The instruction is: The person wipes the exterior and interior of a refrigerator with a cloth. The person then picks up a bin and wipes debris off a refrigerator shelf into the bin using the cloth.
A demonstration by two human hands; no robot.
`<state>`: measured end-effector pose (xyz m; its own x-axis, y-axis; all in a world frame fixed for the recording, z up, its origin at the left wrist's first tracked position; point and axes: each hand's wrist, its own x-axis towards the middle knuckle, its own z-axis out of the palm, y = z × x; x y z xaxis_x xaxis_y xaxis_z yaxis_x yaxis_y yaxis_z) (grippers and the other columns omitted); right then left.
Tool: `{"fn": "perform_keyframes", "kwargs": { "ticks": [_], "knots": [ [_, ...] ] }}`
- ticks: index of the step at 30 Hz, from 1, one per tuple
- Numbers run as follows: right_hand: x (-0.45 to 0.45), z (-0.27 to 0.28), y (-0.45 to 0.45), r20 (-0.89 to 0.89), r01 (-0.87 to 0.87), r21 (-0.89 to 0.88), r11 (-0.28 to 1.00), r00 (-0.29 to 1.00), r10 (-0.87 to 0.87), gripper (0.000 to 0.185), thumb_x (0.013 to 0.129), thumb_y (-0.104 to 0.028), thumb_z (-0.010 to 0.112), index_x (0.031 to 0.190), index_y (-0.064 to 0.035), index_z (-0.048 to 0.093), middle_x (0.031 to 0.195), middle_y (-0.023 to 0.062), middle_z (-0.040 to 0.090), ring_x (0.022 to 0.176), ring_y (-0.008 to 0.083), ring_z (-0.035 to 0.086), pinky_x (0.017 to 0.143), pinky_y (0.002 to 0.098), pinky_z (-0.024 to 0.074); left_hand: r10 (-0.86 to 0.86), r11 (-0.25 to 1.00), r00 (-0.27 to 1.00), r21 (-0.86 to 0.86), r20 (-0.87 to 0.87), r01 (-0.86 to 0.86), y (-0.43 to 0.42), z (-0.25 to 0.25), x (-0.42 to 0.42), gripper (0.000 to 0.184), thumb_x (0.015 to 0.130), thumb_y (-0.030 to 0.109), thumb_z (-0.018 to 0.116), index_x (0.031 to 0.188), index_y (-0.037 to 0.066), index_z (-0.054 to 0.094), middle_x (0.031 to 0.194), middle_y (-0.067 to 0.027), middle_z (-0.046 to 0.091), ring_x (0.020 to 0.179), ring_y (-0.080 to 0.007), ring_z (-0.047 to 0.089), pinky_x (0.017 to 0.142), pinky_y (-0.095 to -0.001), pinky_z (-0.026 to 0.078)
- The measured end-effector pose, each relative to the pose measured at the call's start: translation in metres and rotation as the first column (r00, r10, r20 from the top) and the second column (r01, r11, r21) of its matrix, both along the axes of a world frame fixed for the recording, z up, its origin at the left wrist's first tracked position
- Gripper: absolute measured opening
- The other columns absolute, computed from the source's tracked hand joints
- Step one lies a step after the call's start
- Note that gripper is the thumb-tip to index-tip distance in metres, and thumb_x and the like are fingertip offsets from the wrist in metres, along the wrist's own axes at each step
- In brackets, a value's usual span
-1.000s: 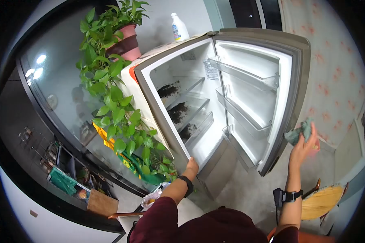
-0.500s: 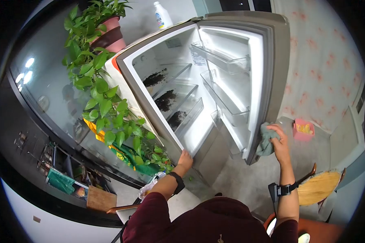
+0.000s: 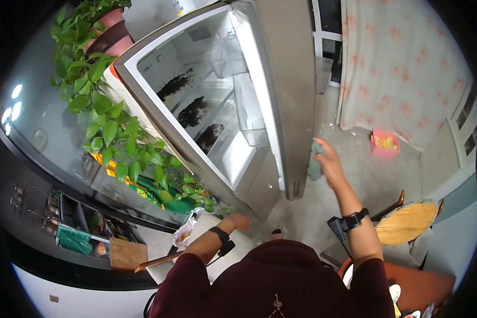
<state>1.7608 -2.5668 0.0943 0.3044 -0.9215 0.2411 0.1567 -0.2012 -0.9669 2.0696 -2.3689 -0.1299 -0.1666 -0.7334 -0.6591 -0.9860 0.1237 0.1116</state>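
Seen from the head camera: gripping in the right hand (image 3: pixel 329 163), fingers curled round it, a crumpled grey-green cloth (image 3: pixel 315 165), pressed against the outer side of a tall brownish-grey metal door (image 3: pixel 286 95), low down near its bottom end. A second ago, holding that same cloth well off to the side, apart from the door; now touching it. With the door, swung noticeably narrower since then, showing far more of its smooth outer face and much less of the white lining with its clear plastic door bins (image 3: pixel 254 130). With the left hand (image 3: pixel 240 222), gone from the white edge of the opening, now lower and closer to the body, near the bottom front of the white-lined refrigerator (image 3: pixel 237 159); too blurred there to tell how wide or narrow. Inside, same as before, dark brown crumbly patches (image 3: pixel 192 111) at the level of the shelves. Up top, cut off by the picture's edge now, a white plastic bottle (image 3: pixel 184 6), previously whole in view. To the right, beyond the cloth, on the grey floor, a square pink bin (image 3: pixel 385 151) with yellowish contents, hidden mostly behind the right hand a second ago.
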Motion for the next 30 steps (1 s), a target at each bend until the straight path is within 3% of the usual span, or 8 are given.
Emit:
{"fn": "perform_keyframes", "kwargs": {
  "ticks": [3, 5, 7, 9, 13, 22, 24, 30],
  "knots": [
    [0.025, 0.002, 0.015, 0.029, -0.191, 0.069, 0.979, 0.981, 0.189, 0.044, 0.078, -0.001, 0.051, 0.122, -0.0076, 0.053, 0.106, -0.001, 0.057, 0.099, 0.0101, 0.051, 0.089, 0.0246, 0.0387, 0.01, 0.998, 0.999, 0.061, -0.04, -0.007, 0.0, -0.004, -0.003, 0.045, 0.086, 0.043, 0.053, 0.125, 0.021, 0.053, 0.115, -0.015, 0.06, 0.107, -0.0331, 0.056, 0.089, -0.0456, 0.045],
    [0.037, -0.007, 0.014, -0.127, -0.288, -0.089, 0.954, 0.953, 0.276, 0.043, 0.079, -0.002, 0.051, 0.122, -0.0062, 0.052, 0.109, -0.0011, 0.056, 0.104, 0.0109, 0.049, 0.092, 0.0256, 0.0378, 0.034, 0.998, 0.997, 0.05, -0.072, -0.03, 0.004, -0.013, -0.003, 0.045, 0.084, 0.042, 0.054, 0.124, 0.02, 0.055, 0.118, -0.0142, 0.059, 0.109, -0.0321, 0.055, 0.091, -0.0435, 0.044],
    [0.048, -0.002, 0.025, -0.186, -0.3, -0.114, 0.947, 0.943, 0.277, 0.044, 0.079, -0.002, 0.051, 0.123, -0.0051, 0.051, 0.115, 0.0015, 0.054, 0.11, 0.0136, 0.048, 0.095, 0.0275, 0.0367, 0.055, 0.998, 0.993, 0.038, -0.1, -0.051, 0.008, -0.02, 0.001, 0.046, 0.083, 0.041, 0.055, 0.122, 0.019, 0.056, 0.12, -0.0134, 0.058, 0.112, -0.0312, 0.054, 0.094, -0.0414, 0.043],
    [0.061, -0.005, 0.024, -0.224, -0.512, -0.154, 0.845, 0.851, 0.474, 0.043, 0.077, -0.004, 0.052, 0.12, -0.0061, 0.054, 0.118, 0.008, 0.055, 0.113, 0.0199, 0.05, 0.097, 0.0312, 0.0374, 0.076, 0.997, 0.983, 0.036, -0.164, -0.071, 0.011, -0.025, 0.006, 0.045, 0.084, 0.041, 0.054, 0.122, 0.018, 0.057, 0.122, -0.0133, 0.057, 0.114, -0.0308, 0.052, 0.095, -0.0408, 0.042],
    [0.079, -0.01, 0.018, -0.342, -0.564, -0.207, 0.799, 0.807, 0.481, 0.043, 0.076, -0.003, 0.052, 0.119, -0.0066, 0.055, 0.118, 0.0098, 0.055, 0.112, 0.0221, 0.051, 0.096, 0.032, 0.0388, 0.084, 0.996, 0.987, 0.015, -0.133, -0.083, 0.021, -0.05, 0.021, 0.044, 0.085, 0.041, 0.053, 0.122, 0.019, 0.057, 0.122, -0.0124, 0.057, 0.113, -0.0313, 0.053, 0.095, -0.0413, 0.042],
    [0.133, -0.063, -0.09, -0.235, -0.241, -0.025, 0.97, 0.945, 0.228, 0.048, 0.074, 0.001, 0.051, 0.121, -0.0064, 0.054, 0.112, 0.0048, 0.059, 0.103, 0.0149, 0.053, 0.09, 0.0281, 0.0414, 0.186, 0.97, 0.935, -0.093, -0.303, -0.223, 0.021, -0.061, 0.052, 0.043, 0.087, 0.04, 0.05, 0.12, 0.014, 0.056, 0.118, -0.0134, 0.059, 0.109, -0.0328, 0.055, 0.094, -0.0426, 0.043],
    [0.146, -0.071, -0.122, -0.278, -0.093, -0.011, 0.996, 0.957, 0.086, 0.044, 0.074, -0.007, 0.053, 0.117, -0.0077, 0.057, 0.114, 0.0142, 0.061, 0.105, 0.0265, 0.057, 0.089, 0.0324, 0.0432, 0.243, 0.963, 0.927, -0.047, -0.284, -0.267, 0.012, -0.055, 0.059, 0.043, 0.086, 0.039, 0.052, 0.119, 0.012, 0.057, 0.114, -0.0142, 0.061, 0.105, -0.0336, 0.057, 0.09, -0.0428, 0.045],
    [0.183, -0.116, -0.225, -0.281, 0.073, 0.016, 0.997, 0.958, -0.066, 0.043, 0.074, -0.009, 0.055, 0.117, -0.011, 0.059, 0.11, 0.0169, 0.062, 0.101, 0.0278, 0.059, 0.086, 0.0345, 0.0449, 0.31, 0.914, 0.859, -0.121, -0.407, -0.388, 0.003, -0.128, 0.112, 0.041, 0.083, 0.039, 0.057, 0.113, 0.011, 0.059, 0.106, -0.0148, 0.064, 0.099, -0.0342, 0.059, 0.085, -0.0428, 0.047]
  ]
}}
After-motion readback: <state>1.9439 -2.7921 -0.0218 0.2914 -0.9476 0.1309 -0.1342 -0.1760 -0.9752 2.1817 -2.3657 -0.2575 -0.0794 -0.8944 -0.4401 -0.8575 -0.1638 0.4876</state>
